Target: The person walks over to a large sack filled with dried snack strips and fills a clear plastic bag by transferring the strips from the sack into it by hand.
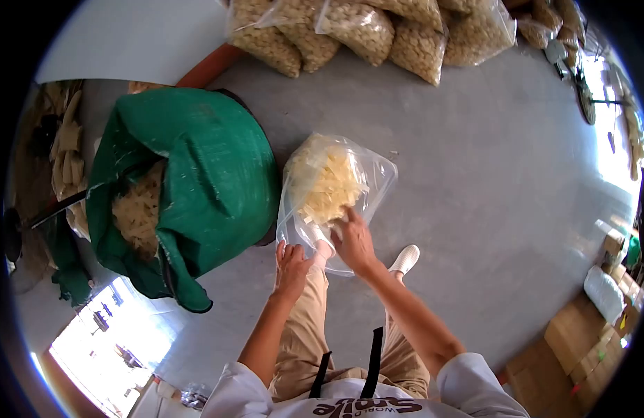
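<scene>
Plastic bag (pixel 375 171) pinched: left hand (pixel 292 270) | right hand (pixel 355 245) half-curled, at flakes (pixel 327 182) (grip unclear)

A clear plastic bag (pixel 380 174) of pale yellow flakes (pixel 329 182) stands on the grey floor (pixel 489 202), near the middle. At its seven o'clock, the left hand (pixel 292 268) touches the rim; at five, the right hand (pixel 355 242) reaches its fingertips to the flakes. A green sack (pixel 221 164) sits at nine o'clock, filled bags (pixel 364 33) lie at twelve to one, cardboard boxes (pixel 569 334) at four.
</scene>
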Demonstrator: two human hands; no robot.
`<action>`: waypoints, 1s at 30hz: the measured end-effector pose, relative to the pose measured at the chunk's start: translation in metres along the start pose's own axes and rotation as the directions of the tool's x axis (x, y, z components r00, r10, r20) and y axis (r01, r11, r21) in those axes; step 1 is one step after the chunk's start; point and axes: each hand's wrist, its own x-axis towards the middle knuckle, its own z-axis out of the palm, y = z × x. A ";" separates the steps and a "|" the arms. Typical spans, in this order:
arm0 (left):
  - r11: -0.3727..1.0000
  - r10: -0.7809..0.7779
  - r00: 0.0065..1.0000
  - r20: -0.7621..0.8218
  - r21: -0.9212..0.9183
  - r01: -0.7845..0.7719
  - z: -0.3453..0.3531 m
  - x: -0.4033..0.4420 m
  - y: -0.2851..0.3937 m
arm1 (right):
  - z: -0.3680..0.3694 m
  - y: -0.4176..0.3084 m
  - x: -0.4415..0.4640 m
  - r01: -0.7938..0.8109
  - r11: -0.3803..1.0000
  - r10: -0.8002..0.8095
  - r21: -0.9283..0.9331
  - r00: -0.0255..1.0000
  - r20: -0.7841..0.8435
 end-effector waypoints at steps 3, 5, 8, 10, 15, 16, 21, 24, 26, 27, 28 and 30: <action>0.999 -0.010 0.996 -0.085 0.045 0.014 -0.006 -0.006 -0.008 | 0.023 0.015 0.017 -0.274 0.916 0.215 -0.294 0.952 -0.218; 0.997 -0.056 0.990 -0.127 0.039 0.062 -0.012 -0.012 -0.012 | 0.041 0.039 0.009 -0.557 0.769 0.419 -0.315 0.810 -0.411; 0.990 -0.100 0.968 -0.229 0.076 0.121 -0.017 -0.020 -0.016 | 0.027 0.033 -0.005 -0.688 0.721 0.563 -0.085 0.653 -0.507; 0.988 -0.123 0.967 -0.223 0.066 0.141 -0.021 -0.027 -0.022 | 0.023 0.036 -0.013 -0.682 0.722 0.504 -0.120 0.636 -0.584; 0.990 -0.138 0.962 -0.236 -0.001 0.142 -0.025 -0.032 -0.036 | 0.020 0.095 -0.009 -0.474 0.627 0.743 0.618 0.603 -0.290; 0.987 -0.154 0.954 -0.256 0.001 0.160 -0.031 -0.030 -0.038 | 0.011 0.096 0.004 -0.440 0.755 0.619 0.486 0.724 -0.305; 0.973 -0.231 0.924 -0.304 -0.088 0.214 -0.077 -0.018 -0.050 | -0.033 -0.007 0.027 -0.310 0.794 0.524 0.522 0.784 -0.331; 0.949 -0.290 0.904 -0.314 -0.216 0.229 -0.093 -0.020 -0.058 | -0.032 -0.040 0.012 -0.232 0.882 0.411 0.410 0.804 -0.430; 0.974 -0.220 0.912 -0.346 -0.131 0.186 -0.084 -0.029 -0.068 | -0.018 -0.045 0.001 -0.236 0.924 0.358 0.301 0.811 -0.462; 0.990 -0.143 0.922 -0.360 -0.036 0.139 -0.072 -0.033 -0.072 | -0.007 -0.036 -0.004 -0.250 0.925 0.360 0.285 0.818 -0.449; 0.991 -0.131 0.949 -0.288 -0.010 0.134 -0.056 -0.039 -0.079 | 0.006 -0.005 -0.012 -0.244 0.969 0.203 -0.038 0.873 -0.444; 0.991 -0.124 0.964 -0.235 0.019 0.132 -0.035 -0.049 -0.089 | 0.018 0.002 -0.008 -0.495 0.861 0.496 0.117 0.765 -0.411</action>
